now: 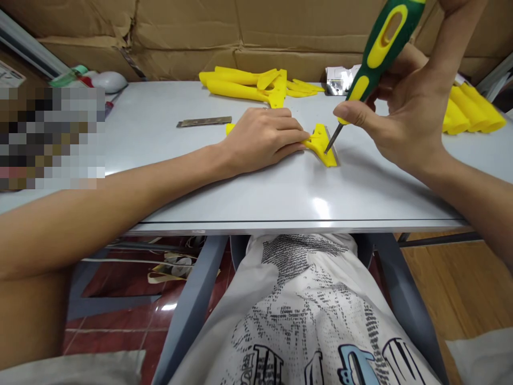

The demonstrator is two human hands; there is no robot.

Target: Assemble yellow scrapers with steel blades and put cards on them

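A yellow scraper (321,143) lies flat on the white table, with a thin blade along the right edge of its head. My left hand (267,135) is closed over its handle and presses it to the tabletop; most of the handle is hidden under the fingers. In my right hand (412,101) is a green and yellow screwdriver (371,67), tilted, its handle leaning up and to the right. Its metal tip meets the scraper head at a small screw. A long grey metal strip (204,122) lies left of my left hand.
Several yellow scraper parts (240,88) lie at the back of the table, beside a shiny silver packet (340,79). More yellow handles (473,109) are at the right. A cardboard sheet (184,32) stands behind the table. A white rounded object (110,82) sits at the back left.
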